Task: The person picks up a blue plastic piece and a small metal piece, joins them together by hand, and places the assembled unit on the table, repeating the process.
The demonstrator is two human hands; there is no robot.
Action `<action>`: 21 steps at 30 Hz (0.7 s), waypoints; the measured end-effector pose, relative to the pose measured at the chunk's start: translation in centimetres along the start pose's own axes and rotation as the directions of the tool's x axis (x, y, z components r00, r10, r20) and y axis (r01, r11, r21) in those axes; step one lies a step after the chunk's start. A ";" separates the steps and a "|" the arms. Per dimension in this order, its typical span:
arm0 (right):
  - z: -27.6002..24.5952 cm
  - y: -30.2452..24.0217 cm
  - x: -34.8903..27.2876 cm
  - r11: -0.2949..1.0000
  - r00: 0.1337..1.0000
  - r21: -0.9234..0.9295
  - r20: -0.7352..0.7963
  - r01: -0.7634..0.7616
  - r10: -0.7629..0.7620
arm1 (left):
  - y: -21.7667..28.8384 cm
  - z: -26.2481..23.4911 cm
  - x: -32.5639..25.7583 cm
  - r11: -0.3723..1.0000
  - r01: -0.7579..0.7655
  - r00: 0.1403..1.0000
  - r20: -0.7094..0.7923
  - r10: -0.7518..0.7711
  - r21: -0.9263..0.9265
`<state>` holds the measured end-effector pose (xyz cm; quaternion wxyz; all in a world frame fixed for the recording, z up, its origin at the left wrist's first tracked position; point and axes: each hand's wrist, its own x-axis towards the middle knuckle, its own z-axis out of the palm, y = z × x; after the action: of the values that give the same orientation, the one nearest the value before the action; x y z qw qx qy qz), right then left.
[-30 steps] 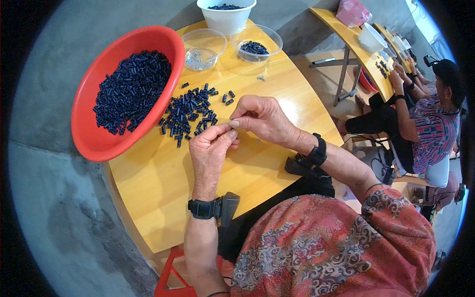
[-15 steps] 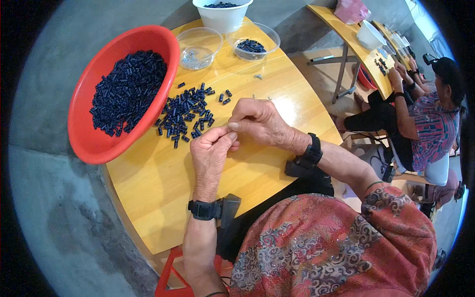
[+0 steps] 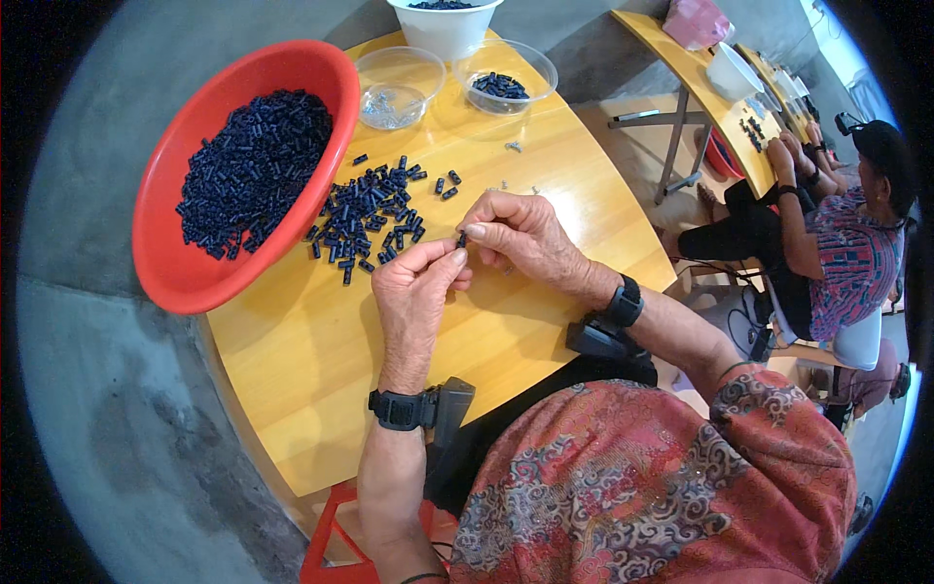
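You pinch a black piece [image 3: 462,240];
your left hand [image 3: 416,292] and right hand [image 3: 527,238] both grip it; the pile [image 3: 375,201] lies on the counter [image 3: 311,389] beside the red basin [image 3: 165,219].

A short, dark blue-black cylindrical piece [image 3: 462,239] sits pinched between the fingertips of the left hand [image 3: 420,292] and right hand [image 3: 525,238], partly covered by them. Similar pieces lie in a loose, jumbled pile [image 3: 375,206] on the table [image 3: 321,389], just beyond the left hand.
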<state>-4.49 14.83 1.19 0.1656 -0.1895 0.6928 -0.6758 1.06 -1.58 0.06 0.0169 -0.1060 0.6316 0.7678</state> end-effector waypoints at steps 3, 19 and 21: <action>-0.1 0.1 0.0 0.980 0.989 -0.136 -0.011 0.144 -0.147 | 0.2 0.3 0.0 0.999 -0.031 1.000 -0.002 0.031 0.008; -1.1 -0.9 -0.3 0.985 0.992 0.120 -0.010 -0.123 0.125 | 0.0 0.5 -0.3 0.998 -0.067 0.998 0.014 0.067 0.014; -1.8 -0.5 -0.2 0.988 0.994 0.103 0.018 -0.112 0.111 | 0.1 0.6 -0.2 0.995 -0.083 0.996 -0.008 0.083 0.059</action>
<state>-5.12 16.47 1.76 0.2171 -0.1458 0.6651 -0.6994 1.16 -1.04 0.33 -0.0152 -0.0833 0.6580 0.7483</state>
